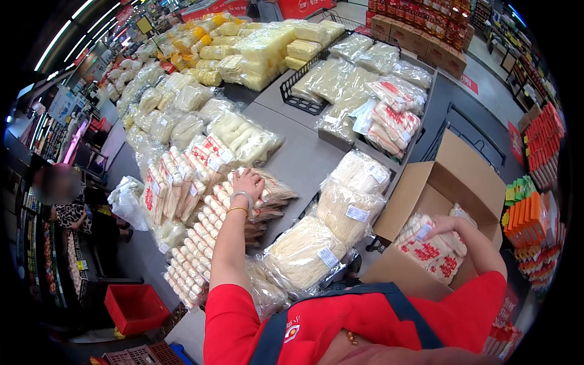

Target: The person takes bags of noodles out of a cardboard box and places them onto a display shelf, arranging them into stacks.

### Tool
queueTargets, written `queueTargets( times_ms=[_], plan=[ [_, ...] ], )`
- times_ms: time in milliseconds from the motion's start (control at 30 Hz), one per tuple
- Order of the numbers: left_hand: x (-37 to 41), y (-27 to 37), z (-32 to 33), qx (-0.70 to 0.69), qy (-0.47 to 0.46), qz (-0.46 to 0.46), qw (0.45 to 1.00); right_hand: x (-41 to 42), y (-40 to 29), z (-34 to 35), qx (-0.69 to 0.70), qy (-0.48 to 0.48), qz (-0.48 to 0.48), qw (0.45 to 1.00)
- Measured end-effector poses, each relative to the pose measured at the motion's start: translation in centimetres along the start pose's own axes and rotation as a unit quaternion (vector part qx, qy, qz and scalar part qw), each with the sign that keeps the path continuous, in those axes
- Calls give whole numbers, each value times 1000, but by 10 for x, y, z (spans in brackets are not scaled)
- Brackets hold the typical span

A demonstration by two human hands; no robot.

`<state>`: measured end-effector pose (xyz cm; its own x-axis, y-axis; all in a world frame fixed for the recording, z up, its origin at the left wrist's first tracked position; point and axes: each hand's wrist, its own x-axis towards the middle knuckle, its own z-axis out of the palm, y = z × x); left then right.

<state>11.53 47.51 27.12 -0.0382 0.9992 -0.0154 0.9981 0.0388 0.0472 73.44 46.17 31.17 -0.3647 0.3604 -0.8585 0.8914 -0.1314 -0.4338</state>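
Note:
My left hand (248, 185) rests on top of a stack of bundled noodle packs (205, 230) in clear wrap; whether its fingers grip a pack is hard to tell. At the right, my right hand (441, 226) holds the labelled edge of a noodle pack with red print (422, 246), inside an open cardboard box (406, 200). Large clear bags of pale dried noodles (305, 253) lie between my arms. More packs with red print (171, 182) stand left of my left hand, beside a bag of thick white noodles (242, 137).
A black plastic crate (301, 86) with bagged noodles stands on the grey display table (296, 132). A dark cart frame (474, 132) is behind the box. An empty red bin (137, 308) sits at lower left. Another person (75, 214) stands at the left.

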Motion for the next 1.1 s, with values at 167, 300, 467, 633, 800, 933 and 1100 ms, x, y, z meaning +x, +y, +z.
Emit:
queueTargets(
  times_ms=[167, 300, 467, 633, 800, 933, 1100],
  plan=[
    [-4, -7, 7, -7, 15, -3, 1000, -12, 11, 47, -6, 163, -37, 986],
    [-4, -1, 0, -14, 4, 3, 1000, -26, -1, 72, 49, 211, -122, 969],
    [-4, -5, 5, -9, 10, 0, 1000, -16, 4, 78, -18, 277, -147, 949],
    [-3, -1, -2, -1, -1, 6, 1000, -25, -12, 72, -31, 313, -48, 948],
    [-2, -3, 1, 2, 14, 7, 1000, -45, -17, 79, -34, 405, -47, 912],
    [-6, -2, -3, 1, -7, -5, 1000, -86, -31, 72, 5, 524, -60, 849],
    [-2, -2, 2, 14, 2, 12, 1000, -132, -37, 40, 220, 535, -208, 789]
  ],
)
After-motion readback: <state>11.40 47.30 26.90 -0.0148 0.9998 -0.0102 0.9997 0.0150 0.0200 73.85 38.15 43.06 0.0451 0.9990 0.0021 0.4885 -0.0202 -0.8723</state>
